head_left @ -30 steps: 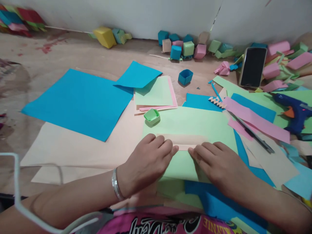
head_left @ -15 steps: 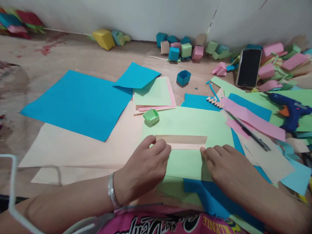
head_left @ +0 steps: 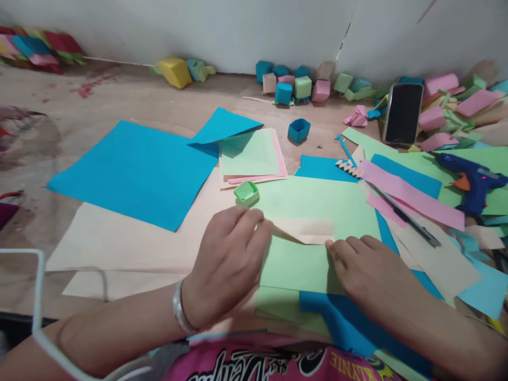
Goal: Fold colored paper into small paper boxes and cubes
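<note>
A narrow peach paper strip (head_left: 313, 230), creased along its length, lies over a pale green sheet (head_left: 317, 201). My left hand (head_left: 234, 248) is closed in a pinch on its left end, which is lifted and bent toward the fingers. At the strip's lower right corner is my right hand (head_left: 369, 264), fingers curled and the thumb tip at the paper's edge. Just beyond my left hand sits a small open green paper box (head_left: 246, 193). Farther back stands a small blue paper box (head_left: 299, 130).
A large blue sheet (head_left: 135, 174) and peach sheets (head_left: 119, 243) lie left. Right are a box cutter (head_left: 413, 222), a pink strip (head_left: 413, 193), a blue glue gun (head_left: 472, 177) and a phone (head_left: 404, 114). Several folded paper cubes (head_left: 283, 93) line the wall (head_left: 238, 32).
My left hand has raised the strip's left end and shifted slightly up and left, so the strip now bends. My right hand stays at the right corner.
</note>
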The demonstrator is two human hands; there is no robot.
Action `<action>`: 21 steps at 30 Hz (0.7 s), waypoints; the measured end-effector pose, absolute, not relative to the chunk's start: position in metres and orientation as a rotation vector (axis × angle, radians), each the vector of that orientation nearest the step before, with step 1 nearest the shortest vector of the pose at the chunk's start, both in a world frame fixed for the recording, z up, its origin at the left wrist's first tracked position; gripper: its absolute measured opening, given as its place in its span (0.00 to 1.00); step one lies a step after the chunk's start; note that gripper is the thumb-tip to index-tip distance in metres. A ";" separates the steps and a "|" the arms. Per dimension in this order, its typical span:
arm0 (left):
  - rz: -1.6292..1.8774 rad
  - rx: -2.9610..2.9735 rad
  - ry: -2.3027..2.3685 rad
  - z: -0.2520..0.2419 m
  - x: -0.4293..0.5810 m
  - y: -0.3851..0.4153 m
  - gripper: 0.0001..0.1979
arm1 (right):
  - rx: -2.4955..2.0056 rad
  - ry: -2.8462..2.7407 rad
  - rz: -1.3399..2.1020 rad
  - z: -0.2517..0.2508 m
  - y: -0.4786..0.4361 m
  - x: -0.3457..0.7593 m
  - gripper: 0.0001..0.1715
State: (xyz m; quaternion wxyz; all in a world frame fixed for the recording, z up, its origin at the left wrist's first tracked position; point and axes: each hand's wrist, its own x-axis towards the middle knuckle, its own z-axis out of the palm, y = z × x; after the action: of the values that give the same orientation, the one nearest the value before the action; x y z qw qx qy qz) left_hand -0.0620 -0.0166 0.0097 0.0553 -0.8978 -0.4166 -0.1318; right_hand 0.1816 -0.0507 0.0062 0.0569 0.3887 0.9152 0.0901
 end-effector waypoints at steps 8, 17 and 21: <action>-0.326 -2.937 -1.330 -0.003 -0.063 -0.008 0.21 | 1.278 2.822 0.229 0.006 -0.046 0.182 0.14; -0.727 -3.081 -1.311 -0.012 -0.063 -0.008 0.18 | 1.684 2.934 -0.142 -0.011 -0.026 0.187 0.10; -1.323 -2.924 -1.747 -0.006 -0.064 -0.003 0.30 | 2.036 2.716 -0.937 -0.003 -0.025 0.187 0.09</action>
State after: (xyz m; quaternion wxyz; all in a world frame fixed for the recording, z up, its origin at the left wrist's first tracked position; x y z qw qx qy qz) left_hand -0.0639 -0.0035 -0.0062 -0.2533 -0.7741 -0.4624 -0.3503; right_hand 0.1869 -0.0255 -0.0032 -0.1888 0.5678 0.7574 -0.2614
